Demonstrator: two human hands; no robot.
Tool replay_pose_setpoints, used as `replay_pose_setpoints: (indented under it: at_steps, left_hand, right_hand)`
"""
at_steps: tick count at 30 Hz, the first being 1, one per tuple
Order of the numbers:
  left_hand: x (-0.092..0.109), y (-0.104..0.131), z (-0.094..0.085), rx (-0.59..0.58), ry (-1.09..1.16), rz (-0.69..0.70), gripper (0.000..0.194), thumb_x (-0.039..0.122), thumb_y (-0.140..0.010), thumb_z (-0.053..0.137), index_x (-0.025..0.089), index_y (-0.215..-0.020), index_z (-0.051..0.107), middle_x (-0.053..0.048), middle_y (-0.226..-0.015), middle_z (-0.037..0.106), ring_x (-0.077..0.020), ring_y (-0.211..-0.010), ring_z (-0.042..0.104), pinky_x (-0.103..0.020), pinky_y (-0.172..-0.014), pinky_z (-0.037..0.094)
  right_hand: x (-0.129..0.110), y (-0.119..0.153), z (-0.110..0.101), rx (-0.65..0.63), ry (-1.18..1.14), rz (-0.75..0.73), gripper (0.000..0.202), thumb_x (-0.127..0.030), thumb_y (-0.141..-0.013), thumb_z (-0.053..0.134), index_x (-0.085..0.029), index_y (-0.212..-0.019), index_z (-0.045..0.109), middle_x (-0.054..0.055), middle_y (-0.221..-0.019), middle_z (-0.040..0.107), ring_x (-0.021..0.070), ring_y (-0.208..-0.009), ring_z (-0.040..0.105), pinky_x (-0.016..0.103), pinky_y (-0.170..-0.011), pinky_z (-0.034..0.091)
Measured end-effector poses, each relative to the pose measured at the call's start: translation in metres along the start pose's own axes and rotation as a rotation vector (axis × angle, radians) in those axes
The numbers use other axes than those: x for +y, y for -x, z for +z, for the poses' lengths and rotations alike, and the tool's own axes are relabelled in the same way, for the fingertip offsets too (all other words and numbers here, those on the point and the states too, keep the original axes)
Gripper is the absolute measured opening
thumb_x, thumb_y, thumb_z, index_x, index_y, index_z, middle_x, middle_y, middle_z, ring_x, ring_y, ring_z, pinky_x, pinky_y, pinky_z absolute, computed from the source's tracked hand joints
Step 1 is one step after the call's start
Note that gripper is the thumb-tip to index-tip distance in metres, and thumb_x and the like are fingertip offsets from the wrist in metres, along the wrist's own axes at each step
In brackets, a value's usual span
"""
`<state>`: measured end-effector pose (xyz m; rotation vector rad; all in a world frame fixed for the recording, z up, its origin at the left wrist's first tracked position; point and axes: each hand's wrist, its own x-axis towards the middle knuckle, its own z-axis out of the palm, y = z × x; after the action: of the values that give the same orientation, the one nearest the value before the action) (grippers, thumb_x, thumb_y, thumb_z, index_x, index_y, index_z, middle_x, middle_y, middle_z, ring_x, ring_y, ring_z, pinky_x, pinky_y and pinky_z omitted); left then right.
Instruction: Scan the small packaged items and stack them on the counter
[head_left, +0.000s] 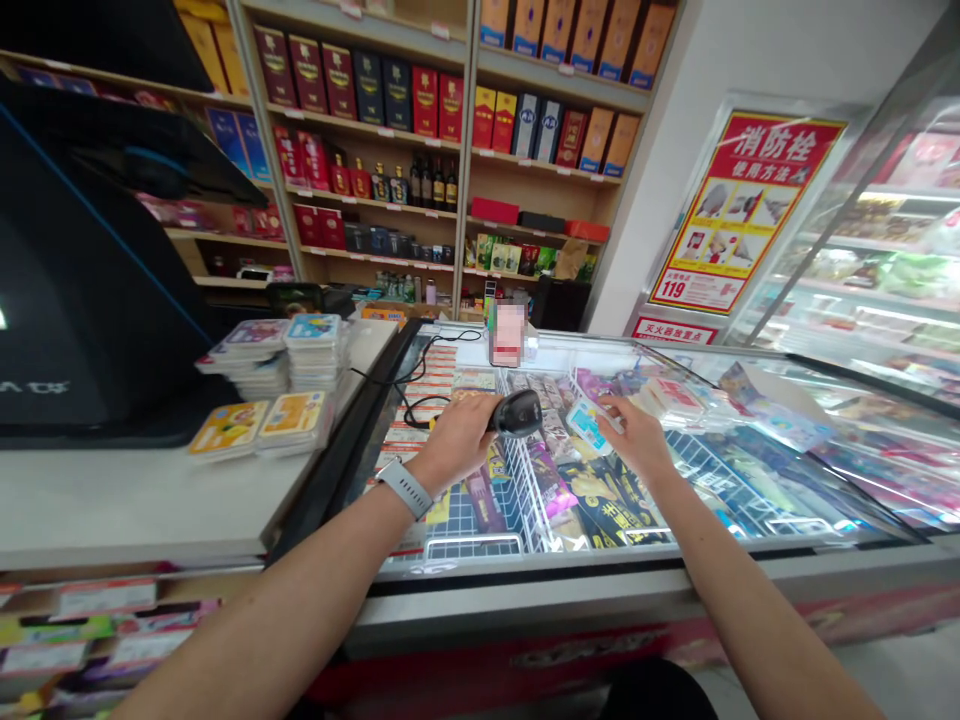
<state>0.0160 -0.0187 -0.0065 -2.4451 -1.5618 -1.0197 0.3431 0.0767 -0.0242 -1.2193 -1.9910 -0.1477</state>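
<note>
My left hand [459,437] is wrapped round a black barcode scanner [517,413], held above the glass top of a chest freezer [420,500]. The scanner's head points right, toward a small blue and white card packet [592,426]. That packet is pinched in the fingers of my right hand [634,435], with its printed side partly showing. A short gap separates scanner and packet. Just right of my right hand, a stack of similar packets [675,400] lies on the glass. A black cable [420,370] runs across the freezer top behind my left hand.
More card packets stand in stacks [315,350] on the white counter [135,500] at left, beside a black checkout terminal [97,280]. A phone-like upright device [508,333] is at the freezer's back edge. An opened printed wrapper [776,405] lies at right. Shelves of boxes [390,95] line the back.
</note>
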Motion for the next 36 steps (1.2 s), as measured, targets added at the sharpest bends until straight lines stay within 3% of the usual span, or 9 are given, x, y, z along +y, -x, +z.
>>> replay_pose_setpoints:
  at_steps: [3,7,12,16,21,26,30,36]
  left_hand:
    - [0.001,0.000,0.000,-0.005,0.001,0.003,0.048,0.007,-0.087,0.059,0.019,-0.134,0.056,-0.010,-0.132,0.069,-0.0272,-0.128,0.061,-0.047,-0.113,0.048]
    - [0.001,0.001,0.001,-0.008,0.002,-0.004,0.047,0.009,-0.089,0.059,0.018,-0.135,0.056,-0.011,-0.132,0.069,-0.0275,-0.128,0.061,-0.047,-0.113,0.047]
    - [0.000,0.001,0.001,-0.007,0.002,0.001,0.048,0.009,-0.088,0.060,0.017,-0.135,0.056,-0.012,-0.132,0.069,-0.0271,-0.130,0.061,-0.047,-0.115,0.046]
    - [0.000,0.000,0.001,-0.002,-0.010,0.007,0.046,0.010,-0.088,0.061,0.016,-0.133,0.057,-0.013,-0.131,0.069,-0.0278,-0.129,0.061,-0.047,-0.115,0.045]
    - [0.000,0.001,0.001,0.005,-0.012,0.005,0.044,0.010,-0.089,0.060,0.017,-0.133,0.057,-0.012,-0.133,0.069,-0.0281,-0.127,0.062,-0.048,-0.115,0.046]
    - [0.000,0.001,0.001,0.017,-0.019,0.006,0.048,0.010,-0.088,0.061,0.020,-0.135,0.057,-0.011,-0.132,0.070,-0.0269,-0.126,0.064,-0.048,-0.112,0.048]
    - [0.000,0.000,0.002,0.014,-0.007,0.006,0.047,0.010,-0.088,0.061,0.019,-0.134,0.058,-0.011,-0.131,0.070,-0.0279,-0.129,0.062,-0.049,-0.115,0.046]
    - [-0.001,0.000,0.003,0.004,-0.004,0.004,0.046,0.009,-0.088,0.059,0.018,-0.134,0.057,-0.012,-0.135,0.068,-0.0278,-0.129,0.061,-0.049,-0.115,0.046]
  right_hand:
    - [0.001,0.000,0.003,0.099,0.089,-0.042,0.033,-0.043,-0.093,0.055,-0.020,-0.109,0.070,0.008,-0.095,0.076,0.0227,-0.075,0.070,0.035,-0.072,0.054]
    - [0.004,0.001,0.008,0.081,0.148,-0.122,0.029,-0.041,-0.096,0.052,-0.021,-0.108,0.069,0.009,-0.102,0.076,0.0251,-0.090,0.072,0.035,-0.076,0.055]
    - [0.001,0.001,0.008,0.058,0.107,-0.151,0.031,-0.032,-0.093,0.050,-0.019,-0.111,0.072,0.009,-0.101,0.075,0.0181,-0.064,0.065,0.035,-0.074,0.056]
    - [0.001,0.001,0.005,0.001,0.104,-0.138,0.038,-0.029,-0.091,0.048,-0.021,-0.119,0.073,0.007,-0.098,0.075,0.0180,-0.063,0.063,0.036,-0.077,0.057]
    - [0.005,-0.002,0.008,0.024,0.008,0.020,0.048,-0.039,-0.086,0.055,-0.019,-0.129,0.065,0.009,-0.098,0.077,0.0215,-0.068,0.068,0.040,-0.079,0.058]
    - [0.009,-0.002,0.011,-0.008,-0.166,0.170,0.039,-0.051,-0.081,0.062,-0.021,-0.104,0.067,0.006,-0.085,0.075,0.0218,-0.065,0.070,0.038,-0.068,0.060]
    - [0.011,-0.001,0.012,-0.053,-0.210,0.203,0.037,-0.050,-0.085,0.060,-0.020,-0.104,0.068,0.007,-0.088,0.075,0.0222,-0.068,0.073,0.038,-0.067,0.061]
    - [0.009,-0.002,0.012,-0.020,-0.206,0.216,0.040,-0.050,-0.082,0.058,-0.020,-0.104,0.071,0.009,-0.088,0.075,0.0249,-0.073,0.074,0.040,-0.068,0.062]
